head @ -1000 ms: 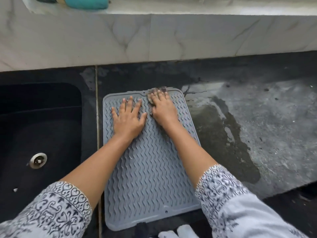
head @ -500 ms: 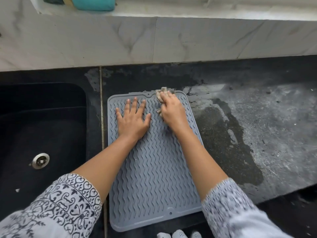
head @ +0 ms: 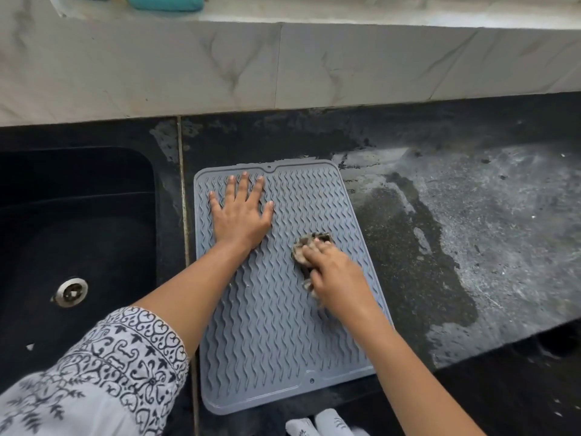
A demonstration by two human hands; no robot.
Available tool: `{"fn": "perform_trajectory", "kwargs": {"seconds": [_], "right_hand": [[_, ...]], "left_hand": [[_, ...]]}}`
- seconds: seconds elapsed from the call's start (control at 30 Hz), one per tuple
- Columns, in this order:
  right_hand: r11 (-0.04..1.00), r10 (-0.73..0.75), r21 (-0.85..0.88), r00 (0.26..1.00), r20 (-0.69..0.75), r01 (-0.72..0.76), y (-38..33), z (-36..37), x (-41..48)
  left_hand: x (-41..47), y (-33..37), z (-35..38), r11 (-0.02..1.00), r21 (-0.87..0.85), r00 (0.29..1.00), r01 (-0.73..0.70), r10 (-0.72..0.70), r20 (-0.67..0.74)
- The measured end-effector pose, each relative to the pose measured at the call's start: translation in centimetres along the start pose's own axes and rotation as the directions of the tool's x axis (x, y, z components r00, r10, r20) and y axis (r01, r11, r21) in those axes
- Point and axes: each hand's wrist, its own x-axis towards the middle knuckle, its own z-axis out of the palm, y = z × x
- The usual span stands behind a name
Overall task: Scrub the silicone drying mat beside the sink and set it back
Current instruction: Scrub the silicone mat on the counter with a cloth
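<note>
A grey silicone drying mat (head: pixel 276 341) with wavy ridges lies flat on the dark counter just right of the sink. My left hand (head: pixel 240 215) presses flat on the mat's far left part, fingers spread and straight. My right hand (head: pixel 333 275) grips a grey-brown scrubber (head: pixel 306 247) and holds it against the mat's right middle area. Most of the scrubber is hidden under my fingers.
A black sink (head: pixel 75 253) with a metal drain (head: pixel 70 291) lies to the left. The counter (head: pixel 471 247) right of the mat is wet and streaked. A marble backsplash (head: pixel 283 64) runs along the back, with a teal object (head: pixel 163 2) on its ledge.
My right hand has drawn the scrubber from the mat's far edge back toward me, to the right middle. My left hand stays pressed on the far left part.
</note>
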Motion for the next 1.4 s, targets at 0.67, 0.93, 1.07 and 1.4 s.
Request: {"fn": "perform_trajectory", "kwargs": {"seconds": [0.67,0.93,1.07,1.4], "right_hand": [[1.000,-0.006,-0.016,1.000,0.028,0.006,-0.2,0.9,-4.4],[1.000,0.005,0.015,0.991,-0.134,-0.003,-1.8,1.6,7.0],[0.999,0.010,-0.038,0.992,-0.125,-0.015,-1.1,3.3,4.9],[0.980,0.021,0.198,0.999,-0.042,-0.013,-0.2,-0.9,-5.0]], "left_hand": [[0.0,0.1,0.0,1.000,0.017,1.000,0.010,-0.010,0.005],[0.1,0.2,0.1,1.000,0.019,1.000,0.018,-0.018,-0.007],[0.1,0.2,0.0,0.999,0.025,1.000,0.022,-0.022,-0.006],[0.1,0.1,0.0,1.000,0.019,1.000,0.011,-0.011,0.001]]}}
